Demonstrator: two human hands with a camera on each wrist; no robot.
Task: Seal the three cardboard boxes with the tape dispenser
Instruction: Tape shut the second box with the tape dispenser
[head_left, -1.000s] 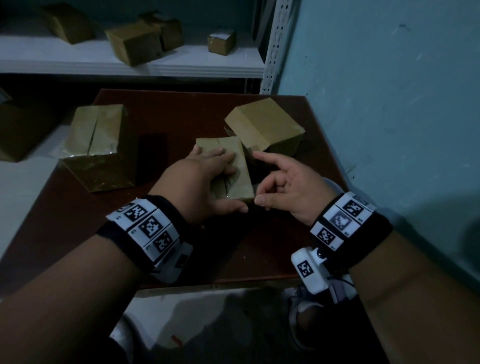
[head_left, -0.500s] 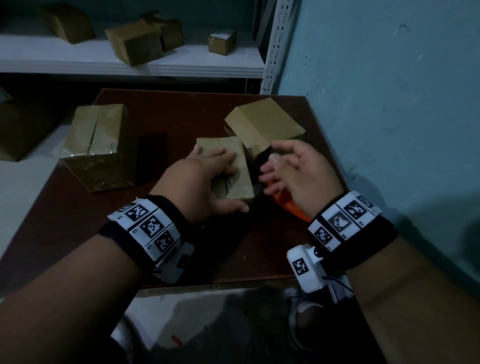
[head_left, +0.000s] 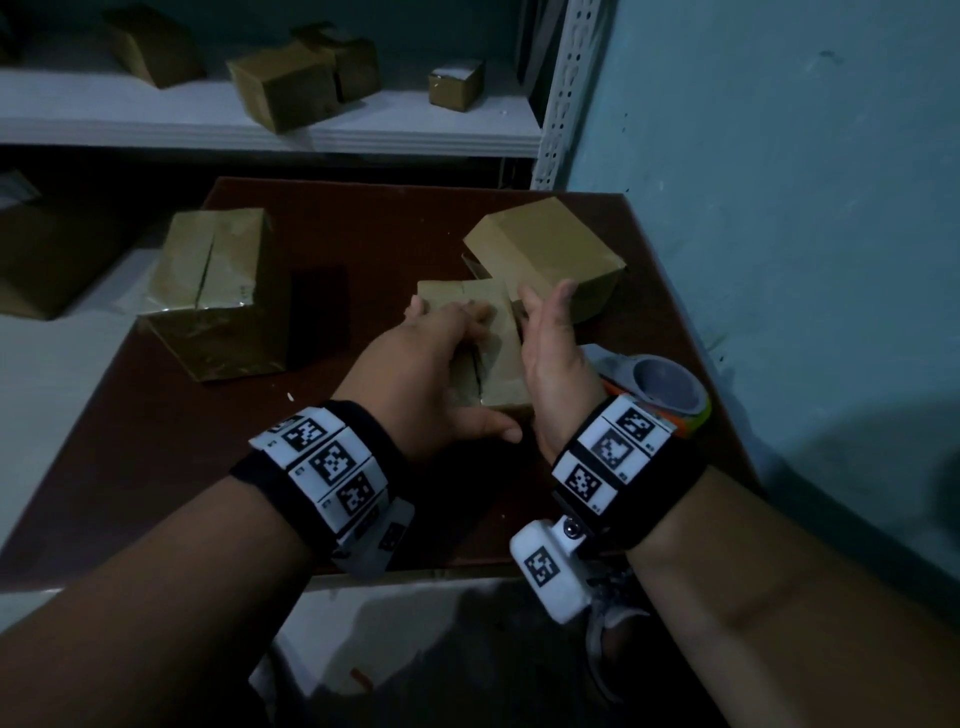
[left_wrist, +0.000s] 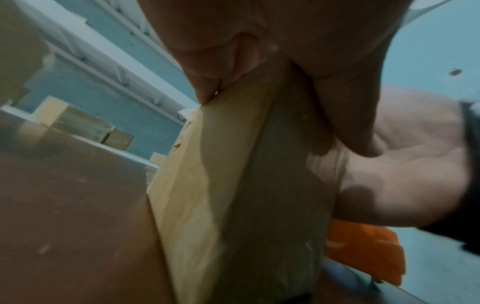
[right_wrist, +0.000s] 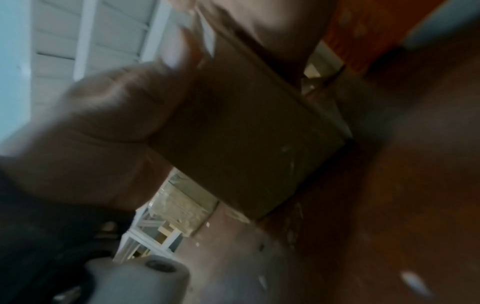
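Since half a second ago, the right hand (head_left: 550, 358) has released the dispenser (head_left: 657, 387) and moved onto the small box (head_left: 501, 364). The dispenser now lies on the table (head_left: 395, 228), just right of the right wrist.

All three boxes stand on the table; their contents are not visible. The large box (head_left: 215, 291) at the left shows an open seam between its top flaps. The far box (head_left: 545, 249) sits tilted behind the small box.

Left hand (head_left: 415, 374): palm down on the small box top, fingers spread, thumb along the near edge. Right hand: fingers straight and pressed together, palm flat against the box's right side.
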